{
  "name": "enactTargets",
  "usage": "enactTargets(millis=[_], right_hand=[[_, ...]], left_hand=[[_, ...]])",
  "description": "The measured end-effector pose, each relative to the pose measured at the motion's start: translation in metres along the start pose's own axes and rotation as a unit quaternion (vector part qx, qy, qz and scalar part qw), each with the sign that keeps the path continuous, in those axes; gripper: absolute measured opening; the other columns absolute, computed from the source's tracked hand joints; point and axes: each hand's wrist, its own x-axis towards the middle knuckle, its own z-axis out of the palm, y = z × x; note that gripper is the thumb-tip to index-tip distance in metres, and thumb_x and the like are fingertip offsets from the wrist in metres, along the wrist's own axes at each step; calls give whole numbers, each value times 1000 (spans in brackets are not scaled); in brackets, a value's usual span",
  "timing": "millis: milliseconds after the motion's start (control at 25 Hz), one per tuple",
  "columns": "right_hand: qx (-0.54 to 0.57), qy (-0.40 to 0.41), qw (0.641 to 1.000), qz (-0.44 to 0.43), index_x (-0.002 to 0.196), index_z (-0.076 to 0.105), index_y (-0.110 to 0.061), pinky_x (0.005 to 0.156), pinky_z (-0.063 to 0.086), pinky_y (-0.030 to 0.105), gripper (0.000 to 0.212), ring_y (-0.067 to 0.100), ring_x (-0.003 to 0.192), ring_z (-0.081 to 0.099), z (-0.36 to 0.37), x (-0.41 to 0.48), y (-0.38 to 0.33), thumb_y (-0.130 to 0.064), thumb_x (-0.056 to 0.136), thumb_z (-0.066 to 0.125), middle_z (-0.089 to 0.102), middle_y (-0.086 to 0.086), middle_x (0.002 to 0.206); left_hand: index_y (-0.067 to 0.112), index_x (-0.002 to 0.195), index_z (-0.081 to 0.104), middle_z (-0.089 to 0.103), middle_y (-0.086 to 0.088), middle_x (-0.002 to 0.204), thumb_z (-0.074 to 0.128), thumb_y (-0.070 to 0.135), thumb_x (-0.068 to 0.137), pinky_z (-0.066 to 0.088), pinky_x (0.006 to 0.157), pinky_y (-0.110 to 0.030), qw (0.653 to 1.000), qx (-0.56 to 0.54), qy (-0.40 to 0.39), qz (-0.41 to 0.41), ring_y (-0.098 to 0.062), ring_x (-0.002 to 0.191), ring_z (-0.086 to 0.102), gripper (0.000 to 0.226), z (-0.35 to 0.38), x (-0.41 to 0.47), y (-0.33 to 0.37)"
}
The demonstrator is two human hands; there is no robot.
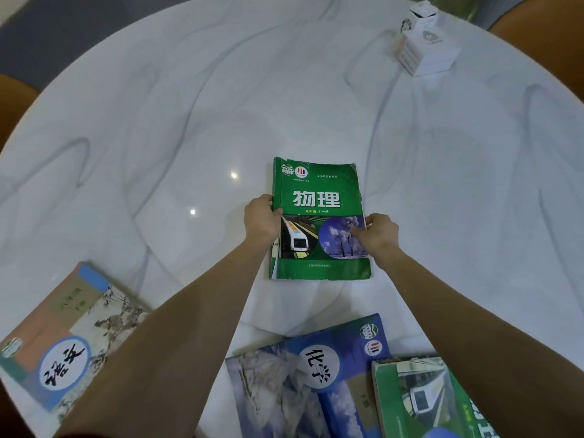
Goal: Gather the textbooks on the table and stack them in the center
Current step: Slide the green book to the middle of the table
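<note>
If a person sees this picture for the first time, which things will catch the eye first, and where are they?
First, the green physics textbook in the middle of the white marble table, held at its side edges by the left hand and the right hand. Next, three more textbooks at the near edge: a Chinese language textbook on the left, a blue chemistry textbook and another green textbook on the right.

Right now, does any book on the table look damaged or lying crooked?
Yes. The green physics book, held by the left hand and right hand, has worn, frayed corners. The blue chemistry book lies tilted, and a second green book overlaps its right edge.
</note>
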Motion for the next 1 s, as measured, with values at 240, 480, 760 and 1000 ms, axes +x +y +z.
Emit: enactTargets(millis=[240,480,760,1000], right_hand=[[-118,18,992,-43,58,35,-14,50,31,25,42,30,80,52,6,-2,-1,-24,88,62,59,20,92],[-187,22,980,-66,92,58,0,70,41,34,23,37,94,58,1,-11,-1,-23,90,53,61,21,103],[-305,31,932,-191,100,61,0,80,46,39,25,35,97,56,-9,-44,-25,-16,93,43,59,19,106],[-315,14,884,-346,99,61,-3,74,46,35,23,30,91,57,14,-90,-77,-18,92,45,61,16,101]], left_hand=[[-4,114,59,49,-24,121,48,9,95,47,91,-39,992,125,-20,24,-37,107,54,25,4,0,-3],[-1,109,56,55,-21,112,43,12,94,46,81,-42,970,230,-14,83,-35,104,52,24,-6,-11,-7],[10,123,54,58,-13,117,41,24,95,42,88,-43,929,331,-9,168,-31,111,50,34,-36,-40,-15],[9,118,56,58,-11,112,40,21,94,39,85,-40,915,365,39,171,-30,107,49,31,-80,-70,-32]])
